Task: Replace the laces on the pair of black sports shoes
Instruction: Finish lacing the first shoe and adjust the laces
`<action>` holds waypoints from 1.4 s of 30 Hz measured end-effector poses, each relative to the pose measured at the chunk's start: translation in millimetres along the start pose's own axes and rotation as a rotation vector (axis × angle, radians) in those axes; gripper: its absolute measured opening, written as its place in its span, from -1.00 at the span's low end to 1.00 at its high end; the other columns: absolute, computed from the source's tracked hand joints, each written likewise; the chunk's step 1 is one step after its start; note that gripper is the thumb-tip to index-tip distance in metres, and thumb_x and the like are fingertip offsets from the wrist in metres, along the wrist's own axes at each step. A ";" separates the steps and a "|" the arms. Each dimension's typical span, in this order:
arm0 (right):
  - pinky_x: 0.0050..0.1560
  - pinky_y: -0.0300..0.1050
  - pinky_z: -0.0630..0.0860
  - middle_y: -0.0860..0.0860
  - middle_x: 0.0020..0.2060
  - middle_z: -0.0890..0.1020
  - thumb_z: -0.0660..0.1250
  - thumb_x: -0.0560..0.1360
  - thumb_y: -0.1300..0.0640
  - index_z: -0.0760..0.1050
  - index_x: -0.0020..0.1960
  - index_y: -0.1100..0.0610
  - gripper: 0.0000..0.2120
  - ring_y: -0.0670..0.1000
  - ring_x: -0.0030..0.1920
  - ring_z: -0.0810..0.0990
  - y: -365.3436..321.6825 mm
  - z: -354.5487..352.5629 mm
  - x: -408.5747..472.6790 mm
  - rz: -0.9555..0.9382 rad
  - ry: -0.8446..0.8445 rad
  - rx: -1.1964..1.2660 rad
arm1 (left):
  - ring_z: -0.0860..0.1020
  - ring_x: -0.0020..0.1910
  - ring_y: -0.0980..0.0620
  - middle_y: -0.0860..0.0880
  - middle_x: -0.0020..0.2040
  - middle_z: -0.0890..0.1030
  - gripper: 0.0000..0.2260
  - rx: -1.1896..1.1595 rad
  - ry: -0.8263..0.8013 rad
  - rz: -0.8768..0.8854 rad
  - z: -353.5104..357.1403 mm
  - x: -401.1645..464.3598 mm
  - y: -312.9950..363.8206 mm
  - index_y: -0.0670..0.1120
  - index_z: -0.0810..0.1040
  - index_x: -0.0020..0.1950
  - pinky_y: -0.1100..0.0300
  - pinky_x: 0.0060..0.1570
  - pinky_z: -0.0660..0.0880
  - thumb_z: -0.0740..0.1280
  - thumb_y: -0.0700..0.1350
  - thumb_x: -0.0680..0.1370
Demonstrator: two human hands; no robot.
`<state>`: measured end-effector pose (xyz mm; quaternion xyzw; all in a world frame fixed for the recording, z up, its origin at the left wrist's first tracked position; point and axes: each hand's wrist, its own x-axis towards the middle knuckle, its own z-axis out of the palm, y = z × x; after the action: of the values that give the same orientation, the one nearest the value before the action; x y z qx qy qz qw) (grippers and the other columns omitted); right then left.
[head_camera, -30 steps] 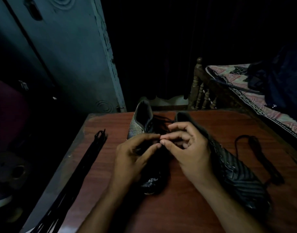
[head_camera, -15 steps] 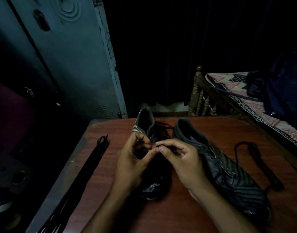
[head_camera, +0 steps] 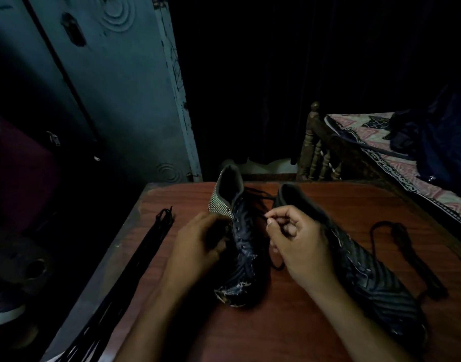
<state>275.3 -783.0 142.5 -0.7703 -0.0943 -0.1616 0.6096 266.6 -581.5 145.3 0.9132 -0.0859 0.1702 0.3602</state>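
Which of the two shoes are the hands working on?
The left shoe, with the white-striped heel. The left hand holds its side and the right hand pinches its lace; the right shoe lies untouched.

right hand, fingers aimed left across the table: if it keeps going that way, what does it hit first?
Most likely the left shoe: the right hand, pinching a black lace, points at its eyelet area, close by. Beyond that shoe sits the left hand. Depth is hard to judge in this dim view.

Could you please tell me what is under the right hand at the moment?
The right hand pinches a black lace above the wooden table; its wrist covers part of the right shoe, hiding those eyelets.
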 end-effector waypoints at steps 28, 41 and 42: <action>-0.22 -0.20 0.56 -0.17 -0.19 0.61 0.48 0.49 0.10 0.63 -0.10 0.00 -0.96 -0.17 -0.22 0.60 1.1 1.9 -6.0 -0.099 -0.136 -0.480 | 0.53 0.04 0.22 0.40 0.01 0.59 -0.73 -0.182 -0.041 -0.041 25.3 -6.5 9.8 0.18 0.60 0.01 -0.11 0.18 0.50 0.59 -0.06 0.42; -0.11 -0.28 0.48 -0.19 -0.10 0.59 0.41 0.55 0.10 0.63 -0.03 -0.01 -0.97 -0.18 -0.10 0.56 -3.3 -5.9 -3.6 -0.171 -0.233 -0.528 | 0.54 0.01 0.26 0.42 0.00 0.60 -0.61 -0.161 0.068 -0.040 33.6 -4.8 17.0 0.39 0.55 -0.10 -0.08 0.13 0.53 0.65 -0.04 0.36; -0.12 -0.35 0.45 -0.19 -0.10 0.59 0.41 0.56 0.11 0.63 -0.02 -0.01 -0.96 -0.19 -0.10 0.55 -3.5 -6.5 -3.3 -0.173 -0.244 -0.525 | 0.53 0.00 0.26 0.42 -0.02 0.61 -0.61 -0.164 0.065 -0.037 33.3 -4.4 17.2 0.38 0.55 -0.11 -0.07 0.11 0.53 0.65 -0.05 0.36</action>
<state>270.2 -788.2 145.8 -0.9045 -0.1871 -0.1380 0.3576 266.0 -616.7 131.7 0.8762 -0.0708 0.1853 0.4392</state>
